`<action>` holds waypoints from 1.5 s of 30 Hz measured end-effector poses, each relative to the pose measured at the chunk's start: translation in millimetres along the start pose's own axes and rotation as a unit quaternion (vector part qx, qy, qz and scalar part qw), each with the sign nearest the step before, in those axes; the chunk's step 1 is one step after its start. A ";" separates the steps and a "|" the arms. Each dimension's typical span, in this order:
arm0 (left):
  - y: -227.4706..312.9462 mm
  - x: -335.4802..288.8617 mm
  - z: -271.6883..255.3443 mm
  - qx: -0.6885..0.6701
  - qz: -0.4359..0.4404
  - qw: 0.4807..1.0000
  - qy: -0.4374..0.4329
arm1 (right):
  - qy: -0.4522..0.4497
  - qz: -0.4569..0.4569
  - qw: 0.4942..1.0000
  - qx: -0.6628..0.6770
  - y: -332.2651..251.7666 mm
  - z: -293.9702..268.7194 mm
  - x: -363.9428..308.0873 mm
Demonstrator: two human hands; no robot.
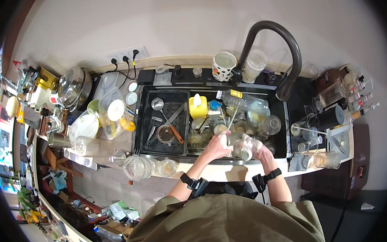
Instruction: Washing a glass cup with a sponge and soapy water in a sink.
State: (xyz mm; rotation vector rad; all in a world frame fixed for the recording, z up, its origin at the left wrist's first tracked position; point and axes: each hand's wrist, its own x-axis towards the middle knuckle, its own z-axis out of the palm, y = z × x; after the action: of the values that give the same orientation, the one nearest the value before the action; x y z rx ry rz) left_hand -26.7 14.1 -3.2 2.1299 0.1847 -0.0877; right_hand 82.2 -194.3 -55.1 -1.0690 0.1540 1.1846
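Over the front edge of the black sink [142, 124], both my hands are closed around a clear glass [243, 152] with white suds on it. My left hand [219, 147] grips its left side, with foam on the fingers. On the other side my right hand [255, 149] is wrapped round it, and thick foam hides most of its fingers. A thin pale stick [234, 114] rises just beyond my left hand. Close behind my hands the basin is crowded with glassware, including a glass jar [271, 125] and a large clear plastic bottle [250, 102].
A yellow soap dispenser [198, 107] stands mid-sink. The left tray holds a ladle [157, 104], a strainer [165, 134] and a peeler [154, 125]. A dark faucet [293, 48] arches over the back right. Ribbed glasses [138, 167] line the counter at left; a drying rack [301, 143] sits at right.
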 end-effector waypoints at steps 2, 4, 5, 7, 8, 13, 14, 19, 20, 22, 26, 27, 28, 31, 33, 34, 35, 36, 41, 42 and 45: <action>-2.5 4.2 -5.5 -0.066 -0.051 0.993 -0.084 | 0.021 -0.086 0.944 -0.317 -13.9 16.4 -7.7; -3.5 8.0 -7.3 -0.265 -0.211 0.919 -0.200 | -0.004 -0.129 0.902 -0.413 -27.3 35.2 -17.0; -3.6 9.5 -7.4 -0.288 -0.198 0.917 -0.193 | -0.017 -0.172 0.862 -0.477 -35.0 44.2 -22.6; -1.7 9.0 -5.5 -0.330 -0.190 0.910 -0.165 | -0.002 -0.150 0.889 -0.432 -54.1 56.4 -40.0; 0.1 6.6 -4.4 -0.358 -0.192 0.903 -0.138 | -0.002 -0.166 0.914 -0.369 -64.3 59.6 -49.7; 14.3 -5.6 -9.7 -0.029 -0.074 0.997 -0.008 | 0.203 -0.327 0.746 -0.544 -101.0 57.8 -80.5; 18.4 -7.5 -10.0 0.017 -0.055 0.998 0.022 | 0.197 -0.321 0.767 -0.520 -97.9 59.0 -78.8; 29.6 -10.6 -11.1 0.136 -0.012 0.989 0.059 | 0.180 -0.467 0.510 -0.700 -52.9 72.8 -58.5; 29.4 -10.4 -11.3 0.165 -0.018 0.985 0.050 | 0.190 -0.438 0.602 -0.640 -45.3 74.0 -55.0; 25.5 -10.2 -13.3 0.200 -0.002 0.978 0.052 | 0.199 -0.422 0.623 -0.628 -36.8 73.0 -48.1; 10.6 -6.5 -19.3 0.175 0.010 0.984 0.007 | 0.135 -0.529 0.535 -0.645 -33.0 67.4 -41.6; 6.4 -5.4 -20.1 0.163 0.026 0.986 0.005 | 0.123 -0.531 0.551 -0.632 -33.1 68.3 -40.5; 2.0 -4.7 -20.4 0.150 0.046 0.988 0.012 | 0.115 -0.508 0.593 -0.614 -33.0 69.8 -42.1; -10.1 -2.8 -19.3 0.054 0.063 0.996 -0.032 | 0.130 -0.415 0.743 -0.508 -33.2 83.1 -50.0; -15.4 -2.8 -17.8 -0.022 0.056 0.994 -0.090 | 0.112 -0.479 0.675 -0.550 -36.1 95.3 -59.8; -16.5 -4.3 -16.3 -0.085 0.095 0.989 -0.069 | 0.100 -0.472 0.664 -0.571 -38.0 101.1 -65.6; -17.0 -4.6 -16.2 -0.126 0.097 0.984 -0.085 | 0.077 -0.491 0.649 -0.577 -40.9 106.4 -71.1; -16.2 -5.9 -15.0 -0.163 0.108 0.976 -0.099 | 0.058 -0.504 0.635 -0.583 -43.5 111.4 -75.8; -5.6 -11.8 -13.2 -0.225 0.096 0.963 -0.116 | -0.005 -0.557 0.609 -0.564 -54.5 123.8 -88.4; -2.6 -13.2 -11.7 -0.200 0.066 0.973 -0.094 | 0.010 -0.554 0.608 -0.569 -53.8 124.5 -89.5; 3.5 -16.3 -7.1 -0.085 0.097 0.992 0.010 | 0.106 -0.481 0.578 -0.651 -45.5 125.4 -92.0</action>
State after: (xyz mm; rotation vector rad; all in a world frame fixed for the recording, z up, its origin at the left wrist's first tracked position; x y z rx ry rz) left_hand -42.2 16.7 5.7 1.9690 -0.0029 0.0615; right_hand 27.8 -162.4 94.1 -2.1344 -1.2034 -0.0875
